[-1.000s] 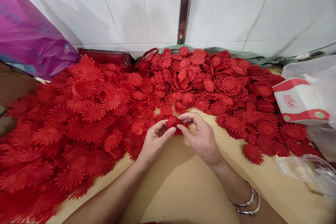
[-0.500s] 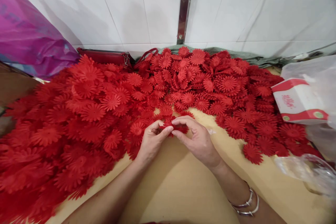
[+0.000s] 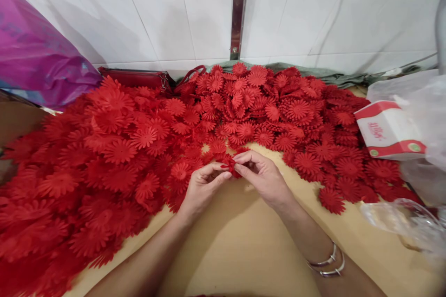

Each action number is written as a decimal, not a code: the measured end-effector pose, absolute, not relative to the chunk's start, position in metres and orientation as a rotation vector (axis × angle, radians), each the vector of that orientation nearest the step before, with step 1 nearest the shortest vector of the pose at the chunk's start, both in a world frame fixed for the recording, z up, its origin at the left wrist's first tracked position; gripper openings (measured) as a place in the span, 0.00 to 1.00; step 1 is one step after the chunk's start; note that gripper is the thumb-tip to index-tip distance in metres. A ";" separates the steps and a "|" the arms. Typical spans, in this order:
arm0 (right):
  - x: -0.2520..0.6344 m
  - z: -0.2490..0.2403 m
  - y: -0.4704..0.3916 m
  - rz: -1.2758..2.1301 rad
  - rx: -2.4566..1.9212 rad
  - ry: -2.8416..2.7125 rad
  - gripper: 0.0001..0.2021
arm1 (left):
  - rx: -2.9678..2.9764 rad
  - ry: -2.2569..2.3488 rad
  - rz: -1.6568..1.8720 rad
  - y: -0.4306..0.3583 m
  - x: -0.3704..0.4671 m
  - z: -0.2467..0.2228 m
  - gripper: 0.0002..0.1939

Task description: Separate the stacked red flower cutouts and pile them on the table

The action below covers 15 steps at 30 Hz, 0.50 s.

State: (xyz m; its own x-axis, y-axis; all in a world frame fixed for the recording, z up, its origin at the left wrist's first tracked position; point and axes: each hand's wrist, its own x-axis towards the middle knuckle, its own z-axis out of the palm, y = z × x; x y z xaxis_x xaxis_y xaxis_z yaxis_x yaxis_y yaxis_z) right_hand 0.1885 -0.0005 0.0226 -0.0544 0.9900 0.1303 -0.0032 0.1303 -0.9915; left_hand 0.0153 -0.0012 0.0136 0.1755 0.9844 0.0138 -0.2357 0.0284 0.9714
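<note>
Between my two hands, at the near edge of the pile, is a red artificial flower with narrow petals. My right hand pinches it between thumb and fingers. From the other side, my left hand has its index fingertip against the flower, the thumb just below. The fingers partly cover the flower, so its full shape is hidden. Loose red petal pieces are heaped thickly to the left. Behind and to the right, more flower pieces lie in stacked layers.
Both forearms pass over a tan tabletop. A red purse and a purple bag sit at the back left. On the right are a red-and-white box and clear plastic. A metal bracket is fixed to the tiled wall.
My left thumb and index finger have parted slightly, and the flower is now bunched nearer my right fingertips. The whole view has shifted slightly.
</note>
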 end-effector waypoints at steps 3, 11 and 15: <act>0.190 0.024 0.000 1.220 -1.052 -1.266 0.07 | 1.109 0.894 1.154 -0.002 0.014 0.013 0.10; 0.186 0.026 -0.002 1.290 -0.993 -1.307 0.08 | 1.116 0.897 1.207 -0.001 0.016 0.012 0.11; 0.181 0.021 -0.002 1.198 -1.006 -1.219 0.06 | 1.171 0.892 1.226 0.000 0.019 0.010 0.10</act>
